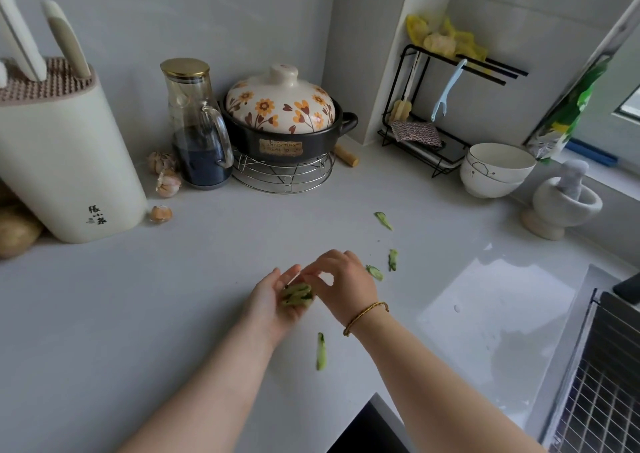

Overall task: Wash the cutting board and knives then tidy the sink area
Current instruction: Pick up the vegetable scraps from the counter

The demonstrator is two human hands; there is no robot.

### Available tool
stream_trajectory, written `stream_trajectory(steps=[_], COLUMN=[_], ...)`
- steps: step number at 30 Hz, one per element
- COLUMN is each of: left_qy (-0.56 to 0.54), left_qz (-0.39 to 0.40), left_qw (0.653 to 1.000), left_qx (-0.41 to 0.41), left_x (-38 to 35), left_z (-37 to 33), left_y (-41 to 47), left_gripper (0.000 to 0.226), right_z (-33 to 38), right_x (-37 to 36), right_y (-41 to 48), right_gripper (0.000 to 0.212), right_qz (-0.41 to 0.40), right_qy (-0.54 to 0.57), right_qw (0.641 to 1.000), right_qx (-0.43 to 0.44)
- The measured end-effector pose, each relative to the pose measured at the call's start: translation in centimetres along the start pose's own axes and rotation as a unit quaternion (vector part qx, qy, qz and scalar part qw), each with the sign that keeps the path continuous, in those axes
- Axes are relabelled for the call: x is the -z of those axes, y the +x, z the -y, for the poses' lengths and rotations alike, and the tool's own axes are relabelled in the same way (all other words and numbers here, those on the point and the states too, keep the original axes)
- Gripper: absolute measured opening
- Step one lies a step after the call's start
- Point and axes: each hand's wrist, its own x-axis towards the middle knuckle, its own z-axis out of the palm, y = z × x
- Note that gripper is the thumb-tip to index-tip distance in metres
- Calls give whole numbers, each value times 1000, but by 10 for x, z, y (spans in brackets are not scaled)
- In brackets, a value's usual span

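A heap of green peels (296,294) is cradled in the left hand (273,300), which is turned palm-up with its fingers nearly straight, low over the counter (173,296). The right hand (341,286) is held close against it, fingers curled over the heap; whether anything is pinched between them cannot be told. Four loose strips (321,351), pale inside and dark-skinned, are scattered on the counter around the hands. Two knives (65,37), seen only as cream handles, are stood in the block (65,161) at far left. The sink (602,383), covered by a wire grid, is seen at lower right
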Motion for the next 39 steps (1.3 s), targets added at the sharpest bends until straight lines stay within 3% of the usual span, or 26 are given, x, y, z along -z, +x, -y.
stream_trajectory(steps=[3,5,7,10,14,17,21,25,28,33,39], left_qy=[-17,-35,-39,-10,9,18,33,45,52,38,36], left_qz=[-25,-37,-54,-67,-57,-53,-50,-47,-42,-43,-45], left_qw=[999,998,997,996,996,996,996,996,996,997,997], left_qx=[-23,-29,-43,-64,-66,-65,-64,-68,-59,-47,-56], left_x=[0,2,6,12,13,12,13,13,10,8,13], left_z=[0,-1,-5,-9,-9,-7,-6,-7,-4,4,-1], left_y=[2,5,7,9,3,-1,-2,2,3,4,2], left_gripper=[35,34,33,29,27,27,27,27,27,28,28], right_z=[-15,-21,-22,-17,-8,-6,-14,-41,-54,-31,-16], right_x=[7,8,2,-14,-27,-29,-23,7,20,-3,-32], right_y=[-9,-22,-35,-52,-55,-55,-63,-73,-83,-74,-64], right_gripper=[11,3,12,18,7,14,25,11,5,33,26], right_qz=[-54,-25,54,144,149,157,134,34,13,100,155], right_qy=[88,99,36,-54,-98,-118,-56,20,34,-20,-108], right_qw=[991,983,978,968,967,966,974,971,968,972,961], right_qx=[-88,-155,-199,-196,-180,-167,-172,-234,-247,-214,-204])
